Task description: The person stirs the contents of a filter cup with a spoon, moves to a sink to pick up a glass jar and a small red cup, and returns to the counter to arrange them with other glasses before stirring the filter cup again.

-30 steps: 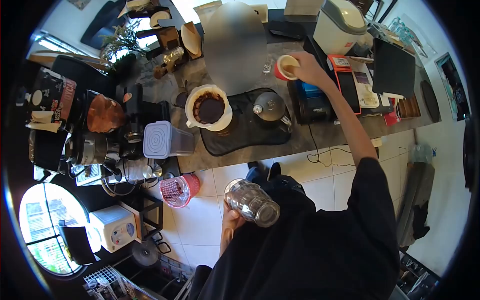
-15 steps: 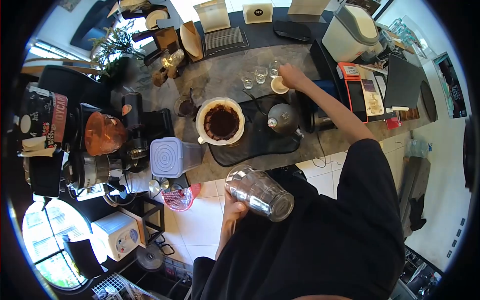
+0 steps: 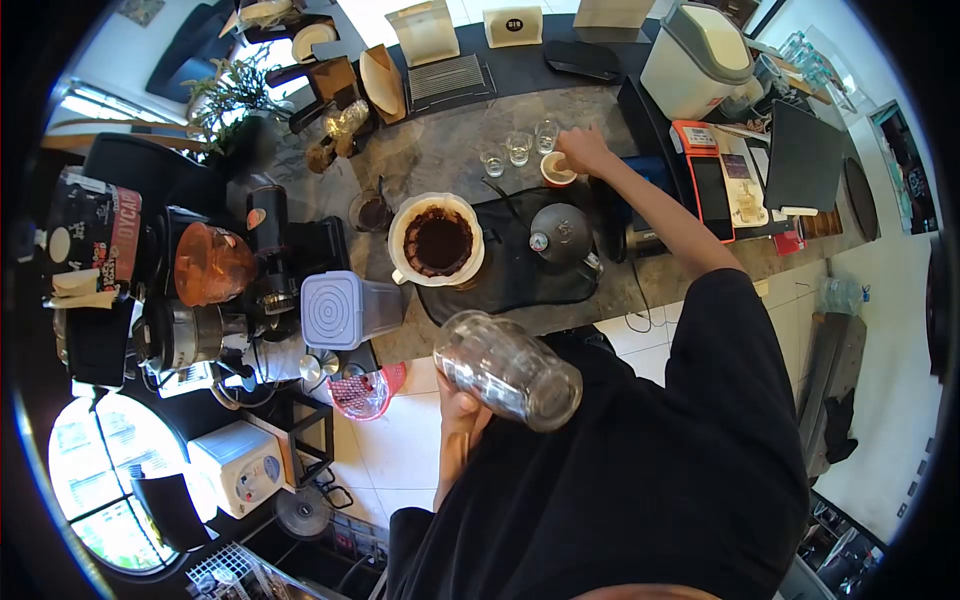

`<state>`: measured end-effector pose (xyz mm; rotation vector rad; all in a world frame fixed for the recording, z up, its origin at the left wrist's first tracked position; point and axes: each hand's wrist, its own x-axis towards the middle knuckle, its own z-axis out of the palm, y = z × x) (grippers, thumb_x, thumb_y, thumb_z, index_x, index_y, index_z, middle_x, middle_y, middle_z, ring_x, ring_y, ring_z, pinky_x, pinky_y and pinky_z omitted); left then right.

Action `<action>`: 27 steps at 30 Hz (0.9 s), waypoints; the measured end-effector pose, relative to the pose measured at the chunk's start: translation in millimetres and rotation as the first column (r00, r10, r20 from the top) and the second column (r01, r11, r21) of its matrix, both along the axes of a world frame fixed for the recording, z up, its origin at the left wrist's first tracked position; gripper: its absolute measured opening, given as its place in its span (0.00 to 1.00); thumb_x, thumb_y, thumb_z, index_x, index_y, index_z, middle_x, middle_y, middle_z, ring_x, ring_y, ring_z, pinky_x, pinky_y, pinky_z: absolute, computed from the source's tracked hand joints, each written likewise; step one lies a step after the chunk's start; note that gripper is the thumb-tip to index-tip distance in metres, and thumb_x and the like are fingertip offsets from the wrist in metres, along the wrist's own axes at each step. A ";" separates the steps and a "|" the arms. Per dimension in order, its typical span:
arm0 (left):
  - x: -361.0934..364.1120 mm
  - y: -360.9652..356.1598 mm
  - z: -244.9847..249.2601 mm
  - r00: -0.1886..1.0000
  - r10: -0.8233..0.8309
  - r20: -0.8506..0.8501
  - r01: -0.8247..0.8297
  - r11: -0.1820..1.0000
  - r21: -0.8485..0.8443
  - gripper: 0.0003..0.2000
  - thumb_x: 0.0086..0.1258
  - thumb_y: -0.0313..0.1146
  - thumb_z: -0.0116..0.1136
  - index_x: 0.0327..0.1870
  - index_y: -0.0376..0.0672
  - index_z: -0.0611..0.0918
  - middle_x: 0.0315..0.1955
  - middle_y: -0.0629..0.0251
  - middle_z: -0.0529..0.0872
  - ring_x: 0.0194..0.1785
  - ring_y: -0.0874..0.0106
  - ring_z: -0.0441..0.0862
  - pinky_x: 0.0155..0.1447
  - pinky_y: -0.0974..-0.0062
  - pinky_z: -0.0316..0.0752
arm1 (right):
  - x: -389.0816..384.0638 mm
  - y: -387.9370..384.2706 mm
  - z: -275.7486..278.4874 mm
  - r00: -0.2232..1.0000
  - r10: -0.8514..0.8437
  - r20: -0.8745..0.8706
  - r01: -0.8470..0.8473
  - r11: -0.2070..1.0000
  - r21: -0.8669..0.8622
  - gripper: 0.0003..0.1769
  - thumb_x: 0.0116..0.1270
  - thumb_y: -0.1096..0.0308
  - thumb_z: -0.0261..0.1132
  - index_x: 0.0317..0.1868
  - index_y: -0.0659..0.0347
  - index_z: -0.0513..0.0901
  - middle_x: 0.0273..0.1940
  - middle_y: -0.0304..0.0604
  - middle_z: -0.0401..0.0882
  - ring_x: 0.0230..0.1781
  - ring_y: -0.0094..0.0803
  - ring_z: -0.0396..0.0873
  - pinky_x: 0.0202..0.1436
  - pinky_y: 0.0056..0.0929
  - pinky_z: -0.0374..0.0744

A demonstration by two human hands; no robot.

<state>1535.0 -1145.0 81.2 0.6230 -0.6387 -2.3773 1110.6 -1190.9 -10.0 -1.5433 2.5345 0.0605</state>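
Glass [image 3: 510, 370] tilts toward 4 o'clock, left hand [image 3: 462, 398] wrapped round its base — right hand [image 3: 585, 150], arm outstretched at 12, grips the cup [image 3: 553, 171].

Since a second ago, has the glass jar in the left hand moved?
Yes. The glass jar in the left hand moved up toward the counter: floor tile showed between them earlier; now it overlaps the counter's front edge.
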 end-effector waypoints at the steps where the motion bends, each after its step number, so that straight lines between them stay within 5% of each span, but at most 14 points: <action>1: -2.9 -0.8 0.3 1.000 0.008 0.003 -0.008 1.000 0.002 0.48 0.35 0.43 0.85 0.62 0.38 0.70 0.56 0.54 0.78 0.58 0.59 0.79 0.63 0.53 0.76 | -2.0 0.5 -0.2 1.000 -0.007 0.026 0.006 1.000 0.028 0.17 0.53 0.60 0.73 0.41 0.58 0.82 0.42 0.49 0.84 0.47 0.47 0.83 0.59 0.53 0.68; 6: -33.7 -17.3 33.6 0.984 0.154 -0.093 -0.167 0.975 -0.146 0.36 0.45 0.40 0.81 0.54 0.35 0.74 0.50 0.57 0.81 0.54 0.62 0.81 0.60 0.60 0.77 | -2.9 14.5 48.3 0.978 0.126 -0.164 -0.114 0.990 0.083 0.23 0.63 0.51 0.64 0.49 0.62 0.80 0.45 0.52 0.83 0.46 0.49 0.83 0.59 0.55 0.68; 7: -40.2 -20.9 46.3 0.980 0.180 -0.089 -0.195 0.959 -0.206 0.33 0.46 0.39 0.80 0.52 0.35 0.75 0.49 0.58 0.82 0.54 0.63 0.81 0.60 0.61 0.77 | 8.3 18.9 78.3 0.996 0.093 0.008 -0.092 0.994 -0.059 0.24 0.65 0.50 0.62 0.52 0.59 0.80 0.46 0.54 0.83 0.44 0.47 0.84 0.53 0.51 0.73; 8: -34.0 -32.0 28.9 0.991 0.115 -0.068 -0.131 0.936 -0.326 0.39 0.54 0.39 0.73 0.65 0.41 0.65 0.58 0.57 0.75 0.62 0.59 0.74 0.68 0.56 0.68 | 20.5 26.1 113.5 0.980 0.082 0.184 -0.046 0.980 -0.192 0.25 0.68 0.49 0.60 0.56 0.57 0.81 0.46 0.56 0.83 0.42 0.45 0.84 0.48 0.47 0.78; 9: -50.4 -36.0 46.4 0.971 0.215 -0.105 -0.236 0.932 -0.276 0.26 0.50 0.33 0.77 0.48 0.36 0.77 0.42 0.64 0.84 0.46 0.73 0.82 0.49 0.72 0.78 | 36.9 33.5 153.6 0.799 0.123 0.589 0.039 0.966 -0.254 0.29 0.69 0.46 0.58 0.63 0.56 0.74 0.47 0.57 0.82 0.41 0.42 0.85 0.43 0.42 0.81; 10: -58.6 -45.3 55.2 0.979 0.195 -0.064 -0.205 0.921 -0.331 0.22 0.51 0.31 0.76 0.45 0.36 0.79 0.39 0.65 0.84 0.43 0.75 0.82 0.47 0.75 0.77 | 53.8 40.5 188.5 0.457 0.172 0.873 0.140 0.955 -0.262 0.35 0.70 0.44 0.57 0.70 0.56 0.67 0.48 0.58 0.82 0.39 0.38 0.85 0.38 0.36 0.83; 12: -71.8 -67.4 69.5 0.984 0.178 -0.021 -0.171 0.903 -0.395 0.19 0.52 0.30 0.76 0.43 0.36 0.81 0.36 0.67 0.85 0.40 0.78 0.82 0.45 0.78 0.75 | 72.4 52.9 225.9 -0.041 0.305 0.952 -0.050 0.951 -0.307 0.46 0.67 0.36 0.56 0.75 0.56 0.55 0.52 0.58 0.78 0.39 0.37 0.85 0.33 0.29 0.84; 14: -88.5 -88.6 83.5 0.961 0.081 0.263 0.100 0.787 -0.609 0.12 0.56 0.30 0.73 0.38 0.36 0.84 0.32 0.68 0.85 0.36 0.80 0.81 0.44 0.81 0.75 | 86.0 43.4 231.5 0.046 0.304 0.951 -0.148 0.944 -0.295 0.47 0.67 0.37 0.58 0.75 0.57 0.53 0.55 0.58 0.76 0.39 0.37 0.85 0.35 0.30 0.85; 16: -110.9 -103.1 106.0 0.940 0.048 0.337 0.198 0.727 -0.657 0.11 0.58 0.31 0.71 0.39 0.36 0.85 0.31 0.67 0.86 0.34 0.80 0.81 0.44 0.82 0.74 | 88.5 26.4 220.4 0.174 0.352 0.920 -0.314 0.905 -0.287 0.48 0.65 0.46 0.64 0.76 0.60 0.50 0.59 0.56 0.71 0.38 0.38 0.84 0.35 0.29 0.85; 19: -138.1 -130.0 114.3 0.918 -0.003 0.396 0.316 0.611 -0.726 0.13 0.62 0.37 0.68 0.39 0.35 0.85 0.30 0.66 0.86 0.33 0.79 0.81 0.43 0.82 0.73 | 77.6 12.9 219.1 0.031 0.229 0.973 -0.244 0.946 -0.215 0.49 0.62 0.53 0.67 0.76 0.57 0.48 0.57 0.54 0.73 0.40 0.35 0.83 0.36 0.31 0.86; 21: -149.1 -145.0 116.9 0.922 -0.034 0.386 0.336 0.569 -0.751 0.15 0.63 0.41 0.67 0.39 0.35 0.85 0.30 0.66 0.86 0.34 0.79 0.81 0.42 0.80 0.73 | 56.6 -6.6 182.1 0.076 0.226 0.971 -0.121 0.969 -0.216 0.51 0.58 0.58 0.72 0.75 0.59 0.51 0.56 0.53 0.73 0.41 0.33 0.83 0.41 0.28 0.84; 23: -154.5 -161.5 121.9 0.892 0.087 0.445 0.353 0.482 -0.802 0.15 0.64 0.42 0.66 0.37 0.35 0.85 0.29 0.65 0.86 0.34 0.78 0.81 0.43 0.78 0.74 | 41.7 -20.5 166.6 0.247 0.582 0.775 -0.298 0.807 -0.510 0.52 0.53 0.55 0.75 0.72 0.61 0.55 0.53 0.49 0.74 0.52 0.34 0.76 0.56 0.33 0.76; 25: -155.0 -184.3 126.2 0.888 0.115 0.445 0.344 0.476 -0.809 0.15 0.64 0.42 0.66 0.37 0.35 0.85 0.29 0.65 0.86 0.34 0.78 0.81 0.42 0.78 0.73 | 35.3 -13.3 189.7 0.309 0.467 0.829 -0.276 0.878 -0.392 0.52 0.48 0.59 0.78 0.70 0.60 0.58 0.54 0.50 0.75 0.52 0.35 0.77 0.56 0.32 0.76; 27: -155.5 -206.1 128.7 0.877 0.168 0.450 0.332 0.465 -0.821 0.16 0.63 0.43 0.67 0.36 0.36 0.85 0.28 0.65 0.87 0.33 0.77 0.81 0.41 0.78 0.73 | 4.1 -26.1 172.0 0.542 0.520 0.660 -0.229 0.847 -0.479 0.52 0.43 0.62 0.80 0.68 0.58 0.61 0.52 0.50 0.76 0.52 0.38 0.78 0.56 0.33 0.76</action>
